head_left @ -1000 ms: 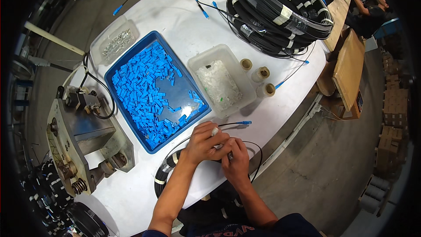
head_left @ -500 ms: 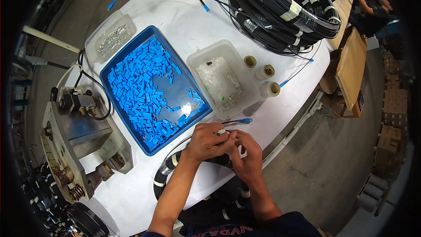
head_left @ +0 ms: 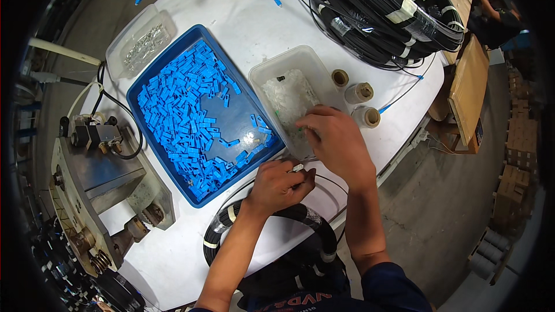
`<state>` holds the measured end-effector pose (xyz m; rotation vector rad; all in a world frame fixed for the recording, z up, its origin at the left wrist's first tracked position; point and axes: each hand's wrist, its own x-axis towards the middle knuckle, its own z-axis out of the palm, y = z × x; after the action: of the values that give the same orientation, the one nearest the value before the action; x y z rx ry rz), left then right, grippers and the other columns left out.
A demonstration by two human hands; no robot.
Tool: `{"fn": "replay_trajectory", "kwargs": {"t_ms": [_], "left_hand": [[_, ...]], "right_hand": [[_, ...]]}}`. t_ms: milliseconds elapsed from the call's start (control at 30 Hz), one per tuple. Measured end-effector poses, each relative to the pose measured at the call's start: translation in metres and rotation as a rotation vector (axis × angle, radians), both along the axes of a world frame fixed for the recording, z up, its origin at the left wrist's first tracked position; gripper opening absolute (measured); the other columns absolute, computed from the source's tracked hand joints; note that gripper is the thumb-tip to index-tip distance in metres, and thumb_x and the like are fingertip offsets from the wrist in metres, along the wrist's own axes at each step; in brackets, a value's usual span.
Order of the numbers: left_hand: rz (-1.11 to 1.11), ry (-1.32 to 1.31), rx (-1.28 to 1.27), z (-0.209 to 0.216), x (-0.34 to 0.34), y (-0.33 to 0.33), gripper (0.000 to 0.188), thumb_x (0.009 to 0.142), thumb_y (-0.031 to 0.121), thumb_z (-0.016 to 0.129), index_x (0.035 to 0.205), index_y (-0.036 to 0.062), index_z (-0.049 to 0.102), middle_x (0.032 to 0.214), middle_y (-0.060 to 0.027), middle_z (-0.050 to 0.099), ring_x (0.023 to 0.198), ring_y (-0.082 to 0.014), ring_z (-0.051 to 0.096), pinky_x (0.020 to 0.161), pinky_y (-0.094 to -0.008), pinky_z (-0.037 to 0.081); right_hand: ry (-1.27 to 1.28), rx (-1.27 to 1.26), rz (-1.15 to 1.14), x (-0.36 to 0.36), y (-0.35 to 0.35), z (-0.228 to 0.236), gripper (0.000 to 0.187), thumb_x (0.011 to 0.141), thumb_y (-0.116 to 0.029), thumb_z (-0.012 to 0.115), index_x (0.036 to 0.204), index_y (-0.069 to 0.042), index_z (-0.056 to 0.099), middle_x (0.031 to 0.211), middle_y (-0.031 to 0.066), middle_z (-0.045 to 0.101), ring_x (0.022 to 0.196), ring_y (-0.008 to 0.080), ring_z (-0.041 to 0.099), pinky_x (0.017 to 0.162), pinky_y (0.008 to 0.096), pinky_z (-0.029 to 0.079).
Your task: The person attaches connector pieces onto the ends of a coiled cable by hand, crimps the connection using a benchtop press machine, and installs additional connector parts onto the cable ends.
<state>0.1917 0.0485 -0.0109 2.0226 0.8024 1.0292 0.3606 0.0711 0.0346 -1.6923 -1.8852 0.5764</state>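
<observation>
My left hand is closed around the end of a thin black cable, and a small white piece sticks out by its thumb and index finger. The cable runs to a black cable coil at the table's front edge, partly behind my left forearm. My right hand reaches over a translucent plastic box. Its thumb and index finger are pinched above the small clear plastic pieces in the box. What those fingertips hold, if anything, is too small to make out.
Left of the box lies a blue tray of loose blue connector parts. A lidless clear container of metal bits stands behind it. A metal press is at the left. Three rolls and stacked cable coils stand right.
My right hand has left the left hand and moved up and away, over the translucent box. My left hand stays nearly in place. The whole view has shifted slightly.
</observation>
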Motion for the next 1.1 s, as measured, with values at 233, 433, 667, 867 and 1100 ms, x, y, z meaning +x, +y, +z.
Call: {"fn": "replay_trajectory", "kwargs": {"t_ms": [233, 433, 667, 867, 1100], "left_hand": [[-0.034, 0.058, 0.026, 0.005, -0.001, 0.003, 0.022, 0.070, 0.008, 0.078, 0.058, 0.0081, 0.060, 0.060, -0.0028, 0.048, 0.047, -0.0198, 0.050, 0.043, -0.0345, 0.035], [0.023, 0.004, 0.022, 0.007, 0.001, 0.002, 0.023, 0.070, 0.007, 0.078, 0.059, 0.0062, 0.058, 0.065, -0.0047, 0.049, 0.049, -0.0189, 0.050, 0.046, -0.0321, 0.040], [0.039, -0.127, 0.015, 0.013, 0.005, 0.002, 0.016, 0.069, 0.002, 0.075, 0.063, 0.0017, 0.061, 0.085, -0.0118, 0.061, 0.064, -0.0212, 0.060, 0.056, -0.0287, 0.048], [0.153, 0.037, 0.083, 0.002, 0.006, 0.003, 0.017, 0.070, 0.005, 0.078, 0.064, 0.0039, 0.062, 0.090, -0.0107, 0.060, 0.059, -0.0192, 0.061, 0.050, -0.0296, 0.048], [0.084, 0.005, 0.073, 0.005, 0.005, 0.005, 0.015, 0.070, 0.002, 0.077, 0.065, 0.0032, 0.062, 0.087, -0.0096, 0.059, 0.056, -0.0192, 0.059, 0.048, -0.0295, 0.047]], "right_hand": [[-0.229, -0.499, 0.059, -0.004, 0.016, 0.000, 0.026, 0.069, -0.003, 0.068, 0.093, -0.009, 0.076, 0.091, 0.0098, 0.071, 0.088, 0.0313, 0.068, 0.077, 0.0401, 0.054], [-0.262, -0.473, 0.129, -0.002, 0.017, 0.000, 0.025, 0.068, -0.005, 0.069, 0.092, -0.011, 0.076, 0.090, 0.0096, 0.071, 0.085, 0.0306, 0.068, 0.074, 0.0394, 0.055], [-0.206, -0.388, 0.125, 0.000, 0.011, -0.004, 0.024, 0.071, -0.009, 0.071, 0.094, -0.012, 0.076, 0.089, 0.0087, 0.071, 0.084, 0.0299, 0.069, 0.073, 0.0401, 0.054], [-0.241, -0.347, 0.128, -0.002, 0.012, -0.012, 0.022, 0.072, -0.011, 0.073, 0.093, -0.010, 0.076, 0.091, 0.0094, 0.071, 0.084, 0.0304, 0.069, 0.073, 0.0403, 0.055], [-0.268, -0.415, 0.141, -0.003, 0.016, -0.003, 0.013, 0.070, -0.010, 0.072, 0.082, -0.008, 0.075, 0.087, 0.0109, 0.069, 0.080, 0.0316, 0.068, 0.070, 0.0407, 0.054]]}}
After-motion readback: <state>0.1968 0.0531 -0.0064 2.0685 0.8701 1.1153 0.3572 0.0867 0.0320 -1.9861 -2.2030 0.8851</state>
